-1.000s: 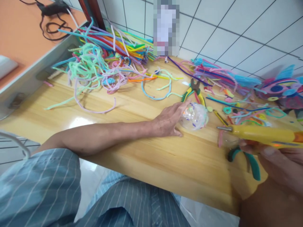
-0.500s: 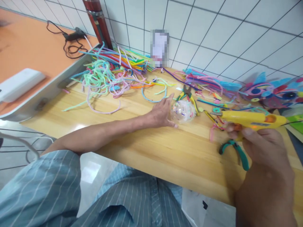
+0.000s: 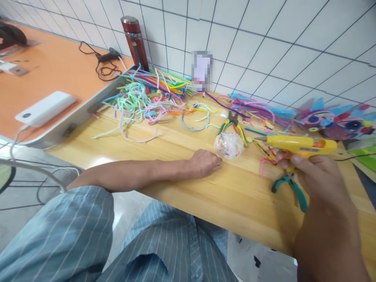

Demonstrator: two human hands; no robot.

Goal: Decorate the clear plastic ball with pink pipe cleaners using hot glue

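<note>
My right hand (image 3: 315, 172) is wrapped round the grip of a yellow hot glue gun (image 3: 299, 145), its nozzle pointing left above the table. My left hand (image 3: 204, 163) rests low over the wood with its fingers curled in; anything inside them is hidden. Just beyond its fingertips is a clear ball-shaped container (image 3: 229, 145) with small coloured bits inside. Behind this container lie yellow-and-green pliers (image 3: 233, 122). Teal-handled pliers (image 3: 296, 190) lie below the glue gun, partly covered by my right hand.
Tangled and straight pipe cleaners (image 3: 132, 98) pile up at the back left, near a red thermos (image 3: 135, 43). A phone (image 3: 202, 70) leans on the tiled wall. Colourful fuzzy figures (image 3: 331, 119) stand at the back right. A white power bank (image 3: 45, 109) lies on the orange surface.
My left hand has come away from the clear container, toward me, and its spread fingers have curled in. The glue gun stays in my right hand. The camera view has shifted slightly.
</note>
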